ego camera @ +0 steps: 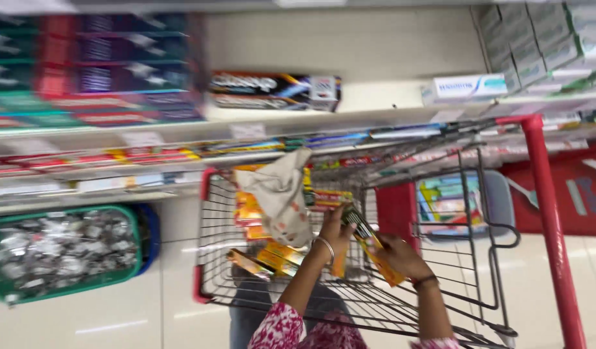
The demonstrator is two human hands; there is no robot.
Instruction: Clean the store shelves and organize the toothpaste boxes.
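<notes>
Packets fill part of the wire shopping cart [214, 258] already: a stack of yellow and orange packets [265, 252] lies along its left side, with a crumpled beige cloth bag [282, 194] draped over them, so some of the gathering looks done, though much of the basket's wire floor is bare. Both hands are inside the cart. The left hand [333, 232], a bangle at its wrist, is closed around the upper end of a long yellow packet [369, 245], and the right hand [401, 255] grips the same packet lower down; its grip looks closed, though motion blur hides the fingers. The packet is held slanted above the basket, just beside the stack, not yet lying with the others as far as I can judge. Behind the cart, the shelves [246, 116] carry rows of long boxed tubes in red, blue and white, and a white box [466, 87] sits alone on the upper shelf. On the floor to the left stands a green basket [126, 223] heaped with small silvery wrapped items.
</notes>
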